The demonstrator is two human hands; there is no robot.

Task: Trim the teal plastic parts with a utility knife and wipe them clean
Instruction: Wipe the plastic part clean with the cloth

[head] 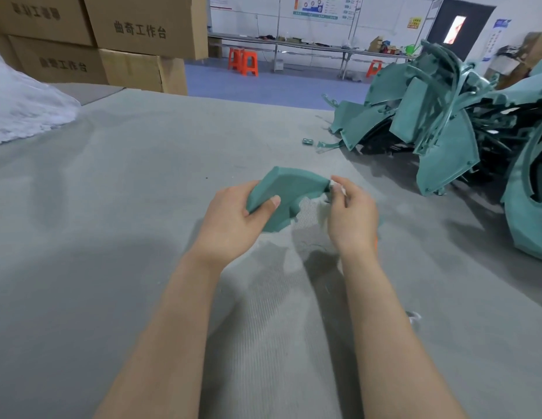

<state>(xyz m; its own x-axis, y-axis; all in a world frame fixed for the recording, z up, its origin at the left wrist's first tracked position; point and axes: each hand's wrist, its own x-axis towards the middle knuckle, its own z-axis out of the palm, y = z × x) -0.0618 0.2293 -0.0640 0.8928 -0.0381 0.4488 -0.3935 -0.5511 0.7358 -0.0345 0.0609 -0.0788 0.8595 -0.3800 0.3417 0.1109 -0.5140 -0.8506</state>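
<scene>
The teal part (291, 189) is clamped by the left hand (230, 225); a white rag (323, 213) is pinched against it by the right hand (351, 216).

The right hand (351, 216) curls over most of the pale white scrap (324, 214) it holds; cloth or paper cannot be told. An orange sliver (376, 244) behind that wrist is unidentifiable. The left hand (233, 219) has its fingers hidden behind the curved teal plastic part (291, 186). The pile of teal plastic parts (439, 116) is cut off by the right edge.
</scene>
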